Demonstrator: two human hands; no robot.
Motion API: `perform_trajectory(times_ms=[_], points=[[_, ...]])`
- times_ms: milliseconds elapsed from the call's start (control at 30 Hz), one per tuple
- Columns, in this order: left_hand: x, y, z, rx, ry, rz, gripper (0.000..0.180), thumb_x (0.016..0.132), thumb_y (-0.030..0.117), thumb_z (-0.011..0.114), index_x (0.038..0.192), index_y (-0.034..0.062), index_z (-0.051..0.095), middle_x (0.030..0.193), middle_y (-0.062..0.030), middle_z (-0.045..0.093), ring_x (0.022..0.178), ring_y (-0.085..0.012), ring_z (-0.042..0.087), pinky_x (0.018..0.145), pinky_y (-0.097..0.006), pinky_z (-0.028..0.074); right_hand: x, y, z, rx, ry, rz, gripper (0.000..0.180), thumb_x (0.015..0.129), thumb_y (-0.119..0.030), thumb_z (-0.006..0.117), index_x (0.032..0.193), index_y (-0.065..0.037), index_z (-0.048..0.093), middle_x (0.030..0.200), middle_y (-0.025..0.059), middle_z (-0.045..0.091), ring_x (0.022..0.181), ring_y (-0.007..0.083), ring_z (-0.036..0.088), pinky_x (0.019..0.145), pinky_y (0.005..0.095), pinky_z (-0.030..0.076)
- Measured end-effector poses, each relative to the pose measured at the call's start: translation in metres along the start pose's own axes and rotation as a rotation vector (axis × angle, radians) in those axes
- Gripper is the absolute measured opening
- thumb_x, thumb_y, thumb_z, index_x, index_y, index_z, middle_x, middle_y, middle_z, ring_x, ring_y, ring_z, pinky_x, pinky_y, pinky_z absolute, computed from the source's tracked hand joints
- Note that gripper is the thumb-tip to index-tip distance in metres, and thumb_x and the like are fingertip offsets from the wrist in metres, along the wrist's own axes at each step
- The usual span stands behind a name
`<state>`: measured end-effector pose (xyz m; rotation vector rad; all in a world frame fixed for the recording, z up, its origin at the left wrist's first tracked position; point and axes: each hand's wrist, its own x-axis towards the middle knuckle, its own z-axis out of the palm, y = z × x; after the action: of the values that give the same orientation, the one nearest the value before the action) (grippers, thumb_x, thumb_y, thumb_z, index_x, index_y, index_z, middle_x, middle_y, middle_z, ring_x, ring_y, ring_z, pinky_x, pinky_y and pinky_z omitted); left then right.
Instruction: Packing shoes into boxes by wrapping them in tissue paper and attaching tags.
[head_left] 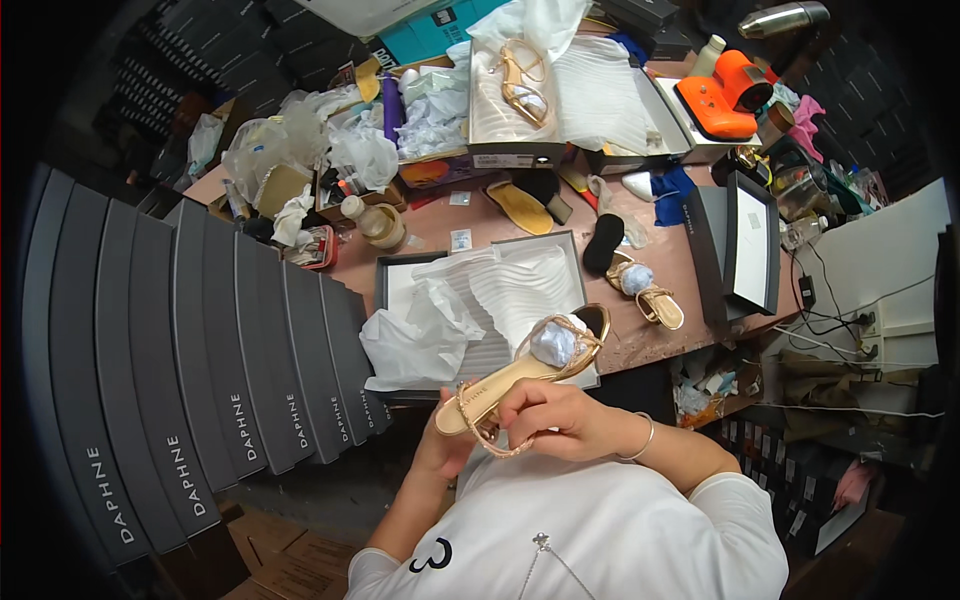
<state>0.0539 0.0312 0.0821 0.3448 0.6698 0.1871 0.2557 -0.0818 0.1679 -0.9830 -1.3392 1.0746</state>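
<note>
A gold strappy sandal [487, 393] is in my hands, tilted over the near edge of the table. My left hand [443, 445] is closed around its near end from below and the left. The fingers of my right hand [560, 415] are bent and pinched at the thin strap there; the fingertips are partly hidden. A pale paper ball [553, 344] fills the straps at the sandal's far end. Just beyond lies an open shoebox [580, 265] with crumpled white tissue paper [425, 325]. The matching sandal [655, 303], also stuffed with a paper ball, rests on the table to the right.
Dark shoeboxes [215, 350] stand stacked on the left. An open box [505, 150] at the back holds another gold sandal [522, 85]. An orange device [722, 100], a glue-like jar [378, 225], insoles [520, 207] and an upright dark box lid [750, 240] occupy the table [430, 215].
</note>
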Motion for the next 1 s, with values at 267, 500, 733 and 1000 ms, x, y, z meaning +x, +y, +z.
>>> perform_trajectory(times_ms=[267, 500, 733, 1000], points=[[0.024, 0.001, 0.021, -0.031, -0.131, 0.323, 0.056, 0.092, 0.022, 0.053, 0.141, 0.007, 0.031, 0.122, -0.0132, 0.054, 0.104, -0.022, 0.059, 0.089, -0.036, 0.051, -0.024, 0.032, -0.027, 0.293, -0.047, 0.445, 0.054, 0.085, -0.025, 0.069, 0.13, -0.003, 0.048, 0.134, 0.0097, 0.043, 0.122, 0.0247, 0.046, 0.102, 0.038, 0.039], [0.046, -0.025, 0.055, 0.38, 0.059, 0.644, 0.07, 0.089, 0.004, 0.061, 0.145, 0.0008, 0.019, 0.134, -0.0119, 0.038, 0.12, -0.02, 0.046, 0.096, -0.031, 0.044, -0.013, 0.059, 0.002, -0.319, 0.115, 0.371, 0.095, 0.08, -0.032, 0.074, 0.151, -0.01, 0.015, 0.13, 0.0174, 0.042, 0.114, 0.0243, 0.051, 0.095, 0.0336, 0.045], [0.108, 0.098, 0.038, 1.894, 0.3, 0.335, 0.044, 0.095, 0.037, 0.048, 0.112, 0.0, 0.063, 0.089, -0.02, 0.068, 0.084, -0.0357, 0.066, 0.076, -0.043, 0.051, -0.066, 0.078, -0.043, 0.701, 0.545, 0.37, 0.07, 0.085, -0.035, 0.053, 0.143, -0.002, 0.031, 0.108, 0.0166, 0.06, 0.105, 0.0304, 0.059, 0.088, 0.0435, 0.052], [0.12, 0.129, -0.044, 2.024, 0.554, 0.222, 0.056, 0.086, 0.053, 0.055, 0.094, -0.0004, 0.067, 0.095, -0.0245, 0.066, 0.093, -0.0396, 0.063, 0.081, -0.047, 0.048, -0.06, 0.093, -0.049, 1.466, 0.579, 0.137, 0.063, 0.088, -0.04, 0.046, 0.134, 0.003, 0.042, 0.125, 0.0197, 0.053, 0.103, 0.0278, 0.057, 0.08, 0.0406, 0.052]])
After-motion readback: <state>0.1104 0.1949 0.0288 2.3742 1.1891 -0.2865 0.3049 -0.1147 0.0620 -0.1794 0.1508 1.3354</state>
